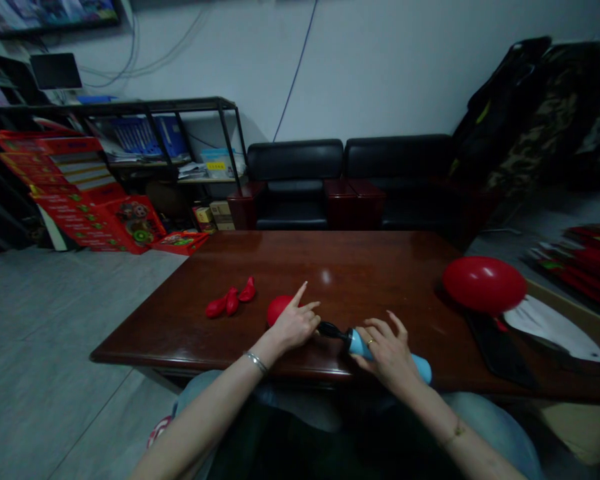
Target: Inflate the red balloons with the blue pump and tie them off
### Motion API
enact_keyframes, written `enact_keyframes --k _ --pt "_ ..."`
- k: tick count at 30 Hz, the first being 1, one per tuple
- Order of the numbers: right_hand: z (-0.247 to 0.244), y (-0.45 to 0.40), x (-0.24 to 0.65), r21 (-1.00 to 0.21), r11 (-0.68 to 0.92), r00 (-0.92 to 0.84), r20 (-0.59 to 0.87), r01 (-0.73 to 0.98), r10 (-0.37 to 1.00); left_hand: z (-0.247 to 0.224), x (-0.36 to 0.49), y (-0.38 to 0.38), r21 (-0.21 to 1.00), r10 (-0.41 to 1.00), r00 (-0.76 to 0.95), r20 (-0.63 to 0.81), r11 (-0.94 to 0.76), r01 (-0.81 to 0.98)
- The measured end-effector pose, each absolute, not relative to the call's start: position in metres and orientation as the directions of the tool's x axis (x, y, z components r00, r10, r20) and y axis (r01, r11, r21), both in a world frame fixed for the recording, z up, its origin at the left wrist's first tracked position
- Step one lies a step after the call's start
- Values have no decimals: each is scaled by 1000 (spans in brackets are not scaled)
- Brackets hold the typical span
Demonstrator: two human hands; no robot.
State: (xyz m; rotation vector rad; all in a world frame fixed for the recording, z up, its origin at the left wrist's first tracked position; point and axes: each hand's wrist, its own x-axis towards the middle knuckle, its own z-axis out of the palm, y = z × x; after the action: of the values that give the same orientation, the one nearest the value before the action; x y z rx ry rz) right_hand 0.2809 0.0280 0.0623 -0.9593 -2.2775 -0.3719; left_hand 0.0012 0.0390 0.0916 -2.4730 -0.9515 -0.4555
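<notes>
My left hand (pixel 295 323) pinches a red balloon (pixel 279 309) near its neck, at the black nozzle of a hand pump; some of its fingers are stretched out. The balloon is partly hidden behind that hand. My right hand (pixel 386 350) is wrapped round the light blue pump (pixel 422 368), whose black nozzle (pixel 332 330) points left toward the balloon. Several small red balloons (pixel 232 302) lie in a group on the brown table (pixel 350 257), left of my hands. A large inflated red balloon (pixel 485 285) rests at the table's right side.
Beside the large balloon lie a black flat object (pixel 500 350) and a white sheet (pixel 555 327). Black chairs (pixel 296 183) stand behind the table. Red boxes (pixel 80 193) are stacked at the left, near a metal shelf (pixel 180 105). Dark clothes hang at the right.
</notes>
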Motion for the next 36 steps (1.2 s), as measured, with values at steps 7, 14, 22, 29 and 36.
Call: enact_keyframes --k 7,14,22,29,36 --pt "63 32 257 9 666 -511 648 746 564 87 -13 46 -314 542 692 476 -631 710" --pt "67 33 310 42 654 -548 588 756 595 87 -38 46 -263 587 645 489 -606 751" --pt "66 29 332 65 668 -558 612 742 560 92 -44 43 -336 598 638 485 -546 767" --pt "68 28 266 28 642 -512 630 766 583 92 -9 45 -351 577 664 475 -568 744" --pt "71 35 273 53 646 -531 623 762 575 90 -13 52 -305 578 651 492 -586 751"
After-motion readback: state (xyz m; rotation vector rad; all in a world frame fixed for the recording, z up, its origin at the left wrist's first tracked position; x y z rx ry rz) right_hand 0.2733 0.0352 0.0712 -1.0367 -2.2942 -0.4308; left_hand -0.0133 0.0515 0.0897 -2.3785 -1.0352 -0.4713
